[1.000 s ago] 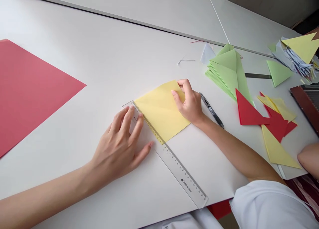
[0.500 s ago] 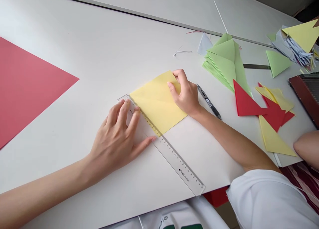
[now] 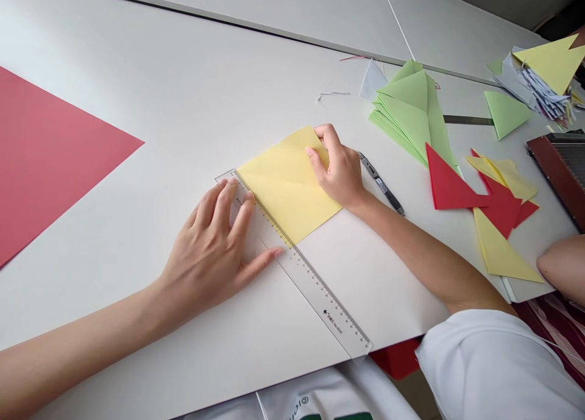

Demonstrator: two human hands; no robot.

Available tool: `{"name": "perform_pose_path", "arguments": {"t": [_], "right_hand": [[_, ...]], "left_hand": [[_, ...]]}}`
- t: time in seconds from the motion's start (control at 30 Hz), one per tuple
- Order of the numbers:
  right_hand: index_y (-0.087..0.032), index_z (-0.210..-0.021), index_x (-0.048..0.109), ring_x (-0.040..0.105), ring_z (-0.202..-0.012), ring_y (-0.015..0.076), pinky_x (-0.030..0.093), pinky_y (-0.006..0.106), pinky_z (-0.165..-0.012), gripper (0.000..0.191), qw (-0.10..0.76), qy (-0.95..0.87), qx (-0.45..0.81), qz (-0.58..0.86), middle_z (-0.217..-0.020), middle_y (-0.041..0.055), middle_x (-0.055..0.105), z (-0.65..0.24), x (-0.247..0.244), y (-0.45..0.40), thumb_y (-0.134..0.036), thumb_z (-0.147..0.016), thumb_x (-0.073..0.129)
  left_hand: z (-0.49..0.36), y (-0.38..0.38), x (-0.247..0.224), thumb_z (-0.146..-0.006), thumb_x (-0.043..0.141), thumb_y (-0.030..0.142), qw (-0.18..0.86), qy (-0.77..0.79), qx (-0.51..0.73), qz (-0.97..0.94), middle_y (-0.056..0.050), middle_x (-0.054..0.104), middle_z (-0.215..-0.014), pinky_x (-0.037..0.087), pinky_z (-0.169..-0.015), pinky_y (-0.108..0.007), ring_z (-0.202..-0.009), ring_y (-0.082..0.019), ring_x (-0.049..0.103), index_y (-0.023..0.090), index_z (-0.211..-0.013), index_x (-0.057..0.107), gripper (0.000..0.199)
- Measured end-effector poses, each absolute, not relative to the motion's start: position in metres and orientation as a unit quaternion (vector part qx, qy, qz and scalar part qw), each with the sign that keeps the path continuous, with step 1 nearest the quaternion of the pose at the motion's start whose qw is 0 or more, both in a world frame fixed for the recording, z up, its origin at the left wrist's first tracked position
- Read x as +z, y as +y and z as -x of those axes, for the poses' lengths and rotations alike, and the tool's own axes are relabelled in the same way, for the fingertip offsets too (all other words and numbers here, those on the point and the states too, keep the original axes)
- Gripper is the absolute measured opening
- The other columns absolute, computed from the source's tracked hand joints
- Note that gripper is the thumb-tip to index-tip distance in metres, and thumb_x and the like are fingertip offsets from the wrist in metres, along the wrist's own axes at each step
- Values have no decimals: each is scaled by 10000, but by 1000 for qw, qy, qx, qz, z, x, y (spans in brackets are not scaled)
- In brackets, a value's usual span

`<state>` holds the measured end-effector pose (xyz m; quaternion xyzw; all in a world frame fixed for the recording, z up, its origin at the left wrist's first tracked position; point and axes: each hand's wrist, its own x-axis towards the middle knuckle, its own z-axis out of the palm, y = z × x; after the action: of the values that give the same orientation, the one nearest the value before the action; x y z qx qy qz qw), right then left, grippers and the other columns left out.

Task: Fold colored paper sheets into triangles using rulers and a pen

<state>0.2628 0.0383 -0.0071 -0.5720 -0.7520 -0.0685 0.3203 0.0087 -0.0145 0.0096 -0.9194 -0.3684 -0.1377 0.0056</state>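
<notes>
A clear plastic ruler (image 3: 320,295) lies slantwise on the white table along the left edge of a yellow paper sheet (image 3: 283,188). My left hand (image 3: 212,243) rests on the ruler's upper part with fingers spread, fingertips pressing it and thumb stretched toward its lower side. The sheet's far right corner is pinched in my right hand (image 3: 340,167), thumb on top and the other fingers curled behind, partly hidden. A faint crease crosses the yellow paper. Close to the right of my right hand lies a grey and black pen (image 3: 382,185).
A large red sheet (image 3: 59,164) lies at the left. To the right are stacked green papers (image 3: 411,109), red folded pieces (image 3: 452,182), yellow pieces (image 3: 503,249) and a dark red paper trimmer (image 3: 557,170). Another person's arm (image 3: 564,267) shows at the right edge.
The ruler's lower end has shifted slightly left. Both hands keep nearly the same place on the ruler and yellow paper; the whole view has moved a little.
</notes>
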Motion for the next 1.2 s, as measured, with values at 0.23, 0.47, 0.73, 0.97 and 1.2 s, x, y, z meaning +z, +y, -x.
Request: {"name": "perform_pose_path", "arguments": {"t": [0.23,0.47,0.73,0.97,1.2], "right_hand": [[-229,-1078,434,530,-586,145,338,258,-518,145,316,-749,-65,579,-779,-3,560,-262,-6,38,-281,-958,374],[-230,-1039,436,485,-545,134,334,257,-514,106,320,-749,-64,576,-735,-24,517,-261,-5,37,-260,-949,390],[-237,-1049,434,483,-561,146,353,265,-524,121,310,-747,-61,585,-751,-8,538,-262,-6,37,-294,-962,373],[-230,-1045,442,485,-551,141,340,267,-527,128,321,-748,-59,578,-750,-9,509,-262,-6,37,-300,-964,372],[-222,-995,461,482,-512,131,339,249,-496,90,347,-736,-52,579,-718,-12,555,-255,-5,34,-296,-951,437]], "left_hand": [[-8,-14,9,-895,487,645,-8,-364,-146,920,-286,354,-1421,363,-1074,-554,-1369,-431,302,66,-1373,310,771],[-8,-15,10,-895,492,641,-20,-364,-139,921,-296,335,-1433,343,-1089,-553,-1379,-434,283,43,-1374,327,783],[-6,-15,9,-896,457,667,-23,-369,-135,919,-294,310,-1452,344,-1092,-551,-1388,-426,270,39,-1384,340,804],[-7,-15,8,-910,434,659,-30,-374,-142,916,-278,324,-1451,375,-1064,-562,-1389,-414,282,77,-1388,324,761],[-1,-16,3,-902,450,648,7,-365,-162,917,-284,349,-1445,426,-1028,-559,-1366,-426,327,47,-1384,365,775]]}}
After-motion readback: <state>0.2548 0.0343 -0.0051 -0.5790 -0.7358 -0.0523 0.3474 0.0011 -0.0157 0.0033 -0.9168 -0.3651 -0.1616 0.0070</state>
